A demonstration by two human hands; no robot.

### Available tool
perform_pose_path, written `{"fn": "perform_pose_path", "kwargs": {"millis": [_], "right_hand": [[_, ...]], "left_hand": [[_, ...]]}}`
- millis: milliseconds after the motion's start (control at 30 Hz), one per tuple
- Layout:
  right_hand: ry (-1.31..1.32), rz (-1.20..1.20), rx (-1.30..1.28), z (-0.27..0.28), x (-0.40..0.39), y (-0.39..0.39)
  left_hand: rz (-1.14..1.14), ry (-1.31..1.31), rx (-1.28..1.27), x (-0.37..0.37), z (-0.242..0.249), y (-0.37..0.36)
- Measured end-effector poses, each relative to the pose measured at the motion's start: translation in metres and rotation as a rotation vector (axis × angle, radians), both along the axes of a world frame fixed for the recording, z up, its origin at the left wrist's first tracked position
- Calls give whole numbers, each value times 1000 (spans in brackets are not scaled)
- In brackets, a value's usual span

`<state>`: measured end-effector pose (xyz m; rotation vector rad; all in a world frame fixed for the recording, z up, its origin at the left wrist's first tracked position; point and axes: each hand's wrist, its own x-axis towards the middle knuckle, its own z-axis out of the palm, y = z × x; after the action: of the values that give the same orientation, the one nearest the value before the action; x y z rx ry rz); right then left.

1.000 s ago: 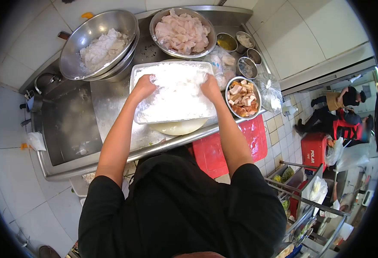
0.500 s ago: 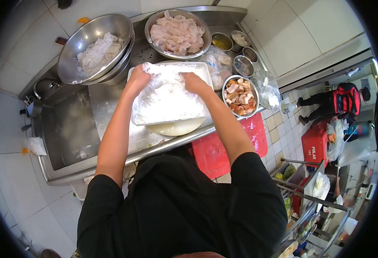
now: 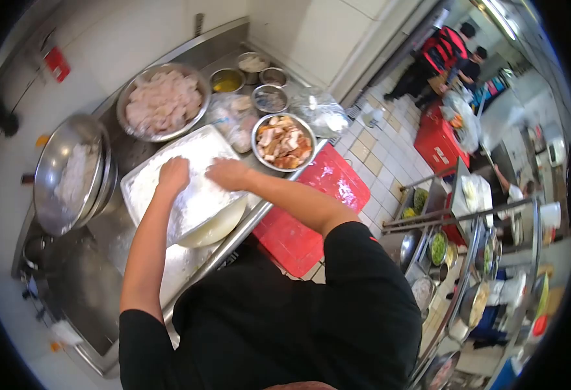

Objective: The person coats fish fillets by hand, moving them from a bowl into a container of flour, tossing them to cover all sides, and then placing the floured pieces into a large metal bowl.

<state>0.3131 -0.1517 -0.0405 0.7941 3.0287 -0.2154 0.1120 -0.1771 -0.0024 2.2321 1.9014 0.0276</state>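
Observation:
A rectangular tray of white flour-like powder rests at an angle on a round pale board by the sink counter's front edge. My left hand is over the tray's middle, closed with its fingers down at the powder; whatever it may hold is hidden. To its right, my right hand hovers at the tray's right side, fingers stretched out and slightly blurred, with nothing visible in it. A metal bowl of pale meat slices stands behind the tray. Meat chunks fill a smaller bowl to the right.
Stacked metal bowls with powder lean at the left, beside the sink basin. Small metal cups and plastic bags stand at the back right. Below the counter is a red lid. Two people are by the doorway.
The view has turned to the right, so the counter appears tilted. My left hand has moved from the tray's left rim to its middle. My right hand has lifted and its fingers have straightened.

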Motion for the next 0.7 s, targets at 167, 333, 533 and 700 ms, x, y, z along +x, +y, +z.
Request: {"fn": "perform_pose_path", "kwargs": {"millis": [167,333,533,700], "right_hand": [[164,-168,-129,14,-2,-4],[891,-713,-806,18,-16,-1],[1304,-792,-1846,-14,-49,-5],[1490,-864,-1733,-22,-49,3]], "left_hand": [[227,-236,-26,-7,14,-4],[491,-1373,-55,-31,-9,-5],[510,-981,115,5,-7,-33],[861,-1365,-104,-23,23,-45]]}}
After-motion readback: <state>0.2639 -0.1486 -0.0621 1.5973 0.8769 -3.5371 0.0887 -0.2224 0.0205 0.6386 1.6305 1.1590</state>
